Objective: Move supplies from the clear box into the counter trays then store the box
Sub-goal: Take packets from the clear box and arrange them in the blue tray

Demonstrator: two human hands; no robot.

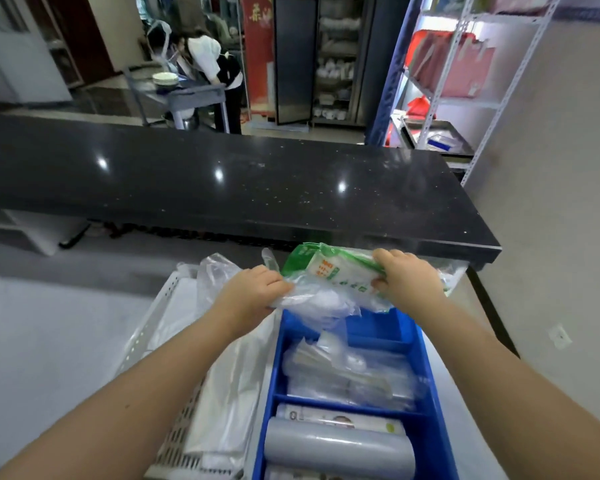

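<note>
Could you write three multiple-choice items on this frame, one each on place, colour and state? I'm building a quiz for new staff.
1. Where is the green-printed packet?
A. above the far end of the divided tray
B. on the black counter
C. in the white basket

2. What colour is the divided tray?
A. red
B. blue
C. grey

3. How is the packet held?
A. left hand only
B. lying free
C. both hands

Answers: 1 A, it hangs over the tray's far compartment; 2 B, its walls are blue; 3 C, the left hand and right hand grip opposite ends.
</note>
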